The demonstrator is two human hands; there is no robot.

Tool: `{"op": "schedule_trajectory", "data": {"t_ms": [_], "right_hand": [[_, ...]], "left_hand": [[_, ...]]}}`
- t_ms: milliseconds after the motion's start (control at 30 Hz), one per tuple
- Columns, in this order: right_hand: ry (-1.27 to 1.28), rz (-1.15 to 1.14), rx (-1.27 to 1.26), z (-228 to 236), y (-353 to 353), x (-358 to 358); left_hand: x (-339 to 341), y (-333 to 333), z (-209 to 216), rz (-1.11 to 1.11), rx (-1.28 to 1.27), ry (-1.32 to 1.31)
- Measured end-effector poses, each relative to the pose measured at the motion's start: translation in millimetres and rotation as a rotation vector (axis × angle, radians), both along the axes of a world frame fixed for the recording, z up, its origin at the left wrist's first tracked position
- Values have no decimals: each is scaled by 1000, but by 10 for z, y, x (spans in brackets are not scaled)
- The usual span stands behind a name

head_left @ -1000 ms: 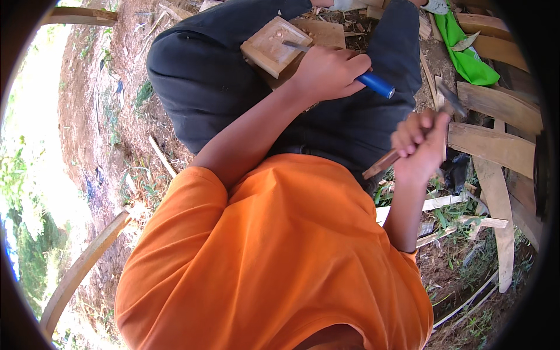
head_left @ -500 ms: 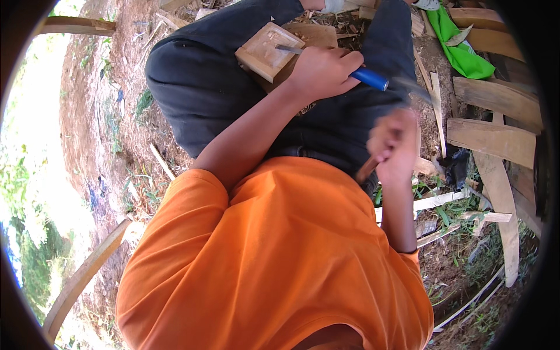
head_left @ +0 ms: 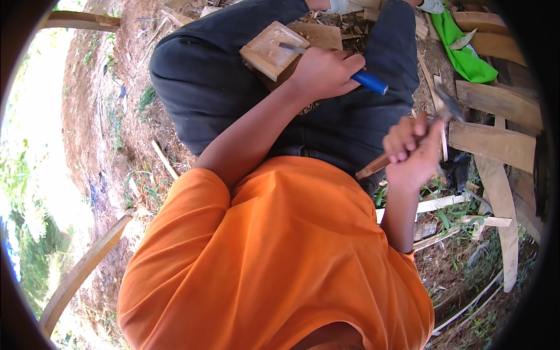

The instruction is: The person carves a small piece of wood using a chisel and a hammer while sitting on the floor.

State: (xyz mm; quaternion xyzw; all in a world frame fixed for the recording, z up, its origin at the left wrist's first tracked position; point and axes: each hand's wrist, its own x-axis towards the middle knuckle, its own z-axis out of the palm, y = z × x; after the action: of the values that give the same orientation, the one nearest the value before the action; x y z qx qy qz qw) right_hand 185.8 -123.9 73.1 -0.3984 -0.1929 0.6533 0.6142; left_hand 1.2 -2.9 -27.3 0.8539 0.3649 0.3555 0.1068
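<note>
My left hand (head_left: pixel 324 74) is closed around a chisel (head_left: pixel 372 83) with a blue handle. The chisel's metal blade points up and left, its tip on the hollowed face of a square wooden block (head_left: pixel 263 58). That block rests tilted on another piece of wood (head_left: pixel 326 36) between my legs. Off to the right, apart from the chisel, my right hand (head_left: pixel 413 153) grips a hammer (head_left: pixel 373 167) by its brown wooden handle. The dark hammer head sticks out beyond the fingers, slightly blurred.
Curved wooden slats (head_left: pixel 496 140) are piled at the right, beside a bright green cloth or bag (head_left: pixel 466 64). Thin wood strips (head_left: pixel 431 204) and chips lie on the soil and grass. Curved wooden pieces (head_left: pixel 81 271) lie at the left.
My right hand has swung the hammer to the right and slightly down, away from the chisel. My left hand, the chisel and the block hold nearly the same place.
</note>
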Motion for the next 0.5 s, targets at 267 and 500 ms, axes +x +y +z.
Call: {"op": "schedule_trajectory", "data": {"t_ms": [267,500], "right_hand": [[-30,159,-280,-242,-16,-74],[-176,-43,-18,-199,195,36]], "left_hand": [[-91,63,16,48,-5,-65],[-37,1,127,9,-7,-66]]}}
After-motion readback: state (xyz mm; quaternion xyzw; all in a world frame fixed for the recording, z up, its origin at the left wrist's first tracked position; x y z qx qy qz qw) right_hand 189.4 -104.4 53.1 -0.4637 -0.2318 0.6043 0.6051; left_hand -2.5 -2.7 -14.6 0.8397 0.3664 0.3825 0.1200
